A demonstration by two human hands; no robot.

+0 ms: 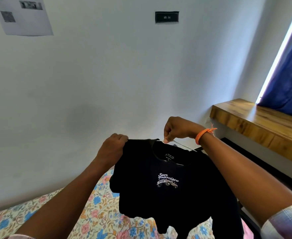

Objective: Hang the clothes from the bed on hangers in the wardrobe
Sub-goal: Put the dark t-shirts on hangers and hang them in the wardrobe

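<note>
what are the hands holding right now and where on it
The left hand grips the black t-shirt at its shoulder. The right hand pinches the thin metal hanger at the collar.

A pale white wall [107,75] fills most of the view. At eleven o'clock a printed paper sheet [23,16] hangs on it; near twelve, a small dark plaque [167,17]. At three o'clock a wooden ledge [262,125] runs beneath a blue curtain [290,75], daylight glaring along its edge. A floral bedsheet [97,204] lies at six o'clock.
</note>
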